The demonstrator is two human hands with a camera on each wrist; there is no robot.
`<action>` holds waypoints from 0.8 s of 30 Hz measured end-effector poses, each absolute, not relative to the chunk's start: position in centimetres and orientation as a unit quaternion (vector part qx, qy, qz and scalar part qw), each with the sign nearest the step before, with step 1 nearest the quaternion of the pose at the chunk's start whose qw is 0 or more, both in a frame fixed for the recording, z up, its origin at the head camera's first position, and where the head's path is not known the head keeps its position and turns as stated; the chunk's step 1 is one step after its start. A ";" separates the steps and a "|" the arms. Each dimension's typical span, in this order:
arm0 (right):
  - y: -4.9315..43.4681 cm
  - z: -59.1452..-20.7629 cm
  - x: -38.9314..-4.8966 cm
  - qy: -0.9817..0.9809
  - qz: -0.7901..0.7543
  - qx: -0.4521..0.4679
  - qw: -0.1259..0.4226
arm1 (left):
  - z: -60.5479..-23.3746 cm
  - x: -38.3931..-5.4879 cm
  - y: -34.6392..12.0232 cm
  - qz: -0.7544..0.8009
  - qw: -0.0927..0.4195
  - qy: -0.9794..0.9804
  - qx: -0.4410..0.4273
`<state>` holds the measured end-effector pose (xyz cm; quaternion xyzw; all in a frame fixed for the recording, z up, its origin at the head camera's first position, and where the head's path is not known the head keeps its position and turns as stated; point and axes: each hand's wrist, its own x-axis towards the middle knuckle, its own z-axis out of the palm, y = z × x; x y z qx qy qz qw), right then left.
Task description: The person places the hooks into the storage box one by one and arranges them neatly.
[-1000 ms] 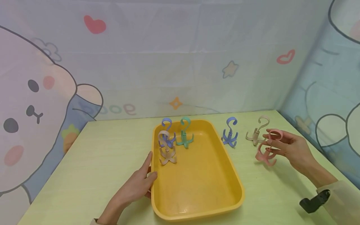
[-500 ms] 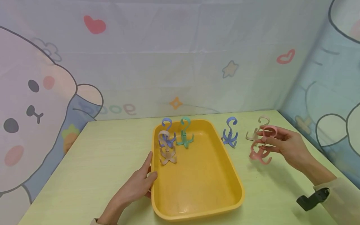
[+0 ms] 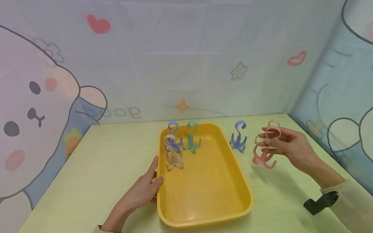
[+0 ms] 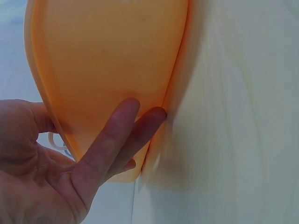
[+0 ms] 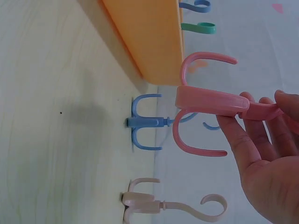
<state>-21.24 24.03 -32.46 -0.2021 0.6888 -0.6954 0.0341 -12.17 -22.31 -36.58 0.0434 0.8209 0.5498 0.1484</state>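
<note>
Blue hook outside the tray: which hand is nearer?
The right hand, just right of the blue hook; the left hand is across the tray, at its left side.

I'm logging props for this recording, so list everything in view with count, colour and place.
Tray: one, yellow, on the table
Pink hook: one, pink, in the right hand
Left blue hook: one, blue, tray's far left corner
Green hook: one, green, tray's far end
Left beige hook: one, beige, tray's left side
Right blue hook: one, blue, table, right of tray
Right beige hook: one, beige, table, far right
Table: one, pale green, under everything
Backdrop: pale, cartoon-printed, behind table
Wrist device: one, black, right cuff
Sleeves: two, pale, forearms
Left hand: one, tray's left rim
Right hand: one, right of tray
</note>
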 end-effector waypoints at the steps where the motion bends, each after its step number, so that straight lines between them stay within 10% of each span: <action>1: 23.9 -32.3 -21.2 0.690 -0.693 -0.205 0.035 | -36.6 -12.2 -22.3 0.549 0.148 0.822 0.043; 24: 17.3 -28.3 -21.7 0.709 -0.658 -0.252 0.046 | -36.7 -12.4 -22.6 0.544 0.142 0.826 0.047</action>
